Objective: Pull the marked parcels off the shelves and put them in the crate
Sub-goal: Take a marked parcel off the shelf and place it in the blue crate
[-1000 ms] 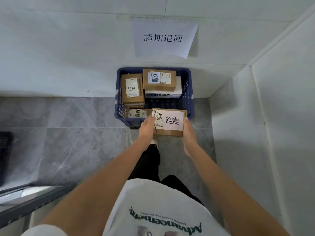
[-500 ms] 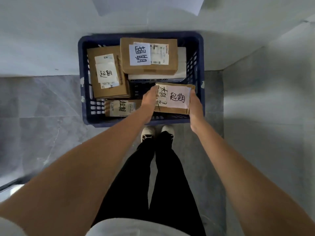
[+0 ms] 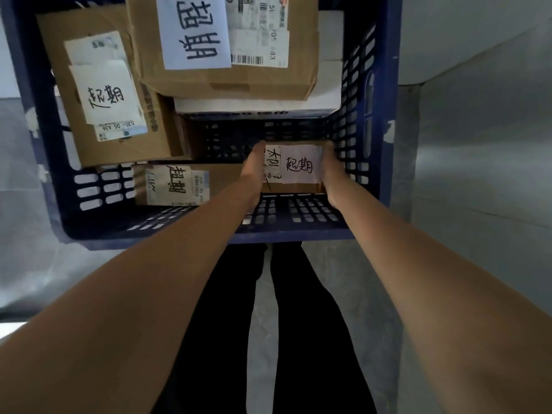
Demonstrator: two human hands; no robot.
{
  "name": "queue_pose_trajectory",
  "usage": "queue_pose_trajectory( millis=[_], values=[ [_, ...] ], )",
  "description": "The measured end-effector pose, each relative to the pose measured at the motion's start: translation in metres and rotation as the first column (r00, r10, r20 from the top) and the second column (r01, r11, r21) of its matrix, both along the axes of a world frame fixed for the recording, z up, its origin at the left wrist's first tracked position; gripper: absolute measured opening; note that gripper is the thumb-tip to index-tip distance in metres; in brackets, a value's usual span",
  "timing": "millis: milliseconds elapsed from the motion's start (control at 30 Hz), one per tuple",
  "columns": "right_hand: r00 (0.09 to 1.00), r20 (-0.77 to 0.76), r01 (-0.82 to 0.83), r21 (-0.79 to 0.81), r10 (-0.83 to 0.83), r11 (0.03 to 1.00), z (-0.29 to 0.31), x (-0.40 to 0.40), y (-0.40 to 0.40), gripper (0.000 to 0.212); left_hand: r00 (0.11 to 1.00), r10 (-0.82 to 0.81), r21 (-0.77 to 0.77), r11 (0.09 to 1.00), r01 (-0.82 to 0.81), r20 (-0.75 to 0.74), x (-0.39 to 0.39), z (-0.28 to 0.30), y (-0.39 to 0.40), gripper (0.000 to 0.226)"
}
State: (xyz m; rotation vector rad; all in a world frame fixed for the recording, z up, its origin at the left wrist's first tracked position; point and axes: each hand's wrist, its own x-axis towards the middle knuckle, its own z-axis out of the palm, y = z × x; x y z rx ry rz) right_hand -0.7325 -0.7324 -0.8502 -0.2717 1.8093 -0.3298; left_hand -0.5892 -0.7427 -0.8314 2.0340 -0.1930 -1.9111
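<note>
Small brown cardboard parcel with a handwritten white label [image 3: 294,167], gripped at its two ends by the left hand [image 3: 253,167] and right hand [image 3: 331,168] to stay level, low inside the blue perforated plastic crate [image 3: 385,115], apparently bound for the open corner beside the other marked boxes.

Labelled brown parcel [image 3: 294,167] flat, low inside blue crate [image 3: 385,115], near-right corner.

Head view, straight down, near crate [image 3: 385,115]

crate [image 3: 385,121] far rim cut off at top, white box [image 3: 328,94] mostly buried, fingers hidden behind held parcel [image 3: 298,167]
</note>
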Motion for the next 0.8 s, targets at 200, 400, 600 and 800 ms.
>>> queue_pose_trajectory(
  millis=[200,400,600,800],
  values=[
    [0.994,0.038,-0.107,0.018,0.106,0.994,-0.006,0.006,-0.007,0.069,1.000,0.020,0.041,0.999,-0.020,-0.002,0.004,-0.025,0.001,0.048],
    [0.989,0.080,-0.134,0.106,0.126,0.985,-0.005,0.008,-0.002,0.081,0.999,-0.046,0.075,0.996,0.045,0.009,0.002,-0.007,0.001,0.038],
    [0.988,0.046,-0.154,0.147,0.148,0.977,0.019,0.012,-0.001,0.078,0.969,-0.115,-0.043,0.991,0.127,0.217,0.012,0.015,0.006,0.047],
    [0.985,0.025,-0.175,0.068,0.173,0.982,0.101,0.008,-0.003,0.060,0.947,-0.170,-0.033,0.982,0.186,0.274,0.022,0.066,0.010,0.047]
  ],
)
